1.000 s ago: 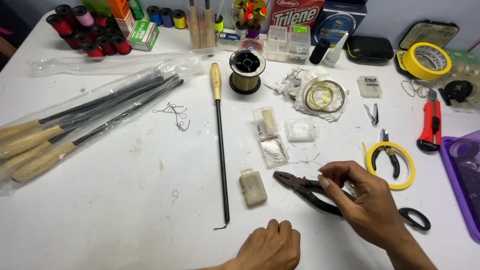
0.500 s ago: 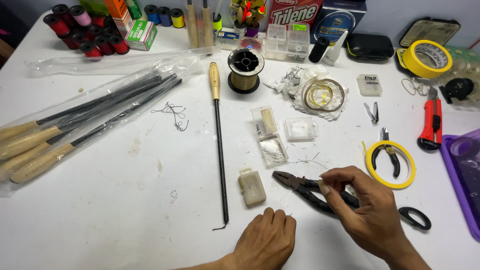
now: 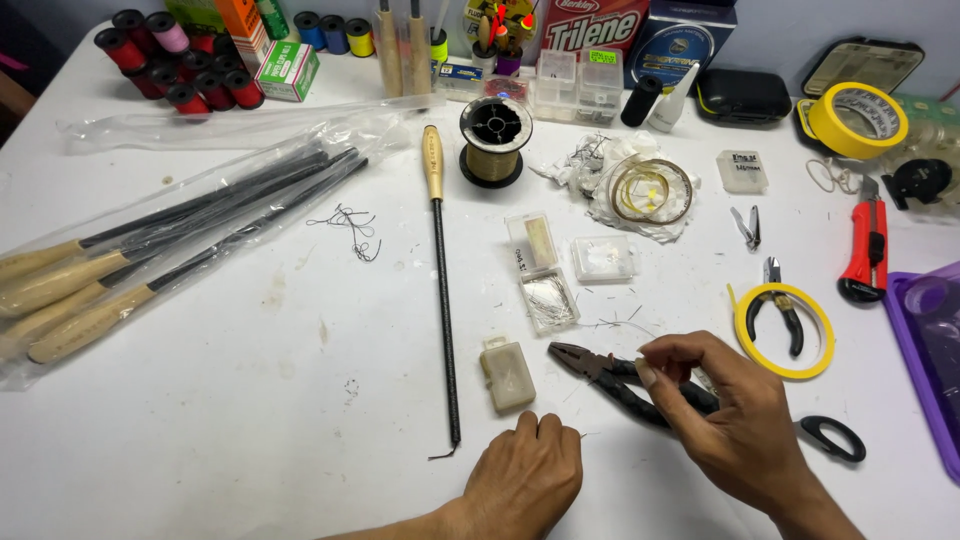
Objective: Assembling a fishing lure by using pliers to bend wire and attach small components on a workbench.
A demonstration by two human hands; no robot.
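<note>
White table [image 3: 250, 400]: red box [image 3: 590, 25] at back; right hand [image 3: 735, 420] grip pinched over pliers [image 3: 610, 375].

The right hand [image 3: 735, 420] pinches something too thin to see, just above the black pliers [image 3: 625, 380]. The left hand [image 3: 525, 480] rests knuckles-up on the white table [image 3: 250, 420], near the thin rod [image 3: 445, 300].

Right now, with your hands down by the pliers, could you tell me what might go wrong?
The right hand pinches something too fine to make out above the pliers; it could drop among the loose wire bits on the white table. The left hand rests near the thin rod, whose tip it might knock.
</note>
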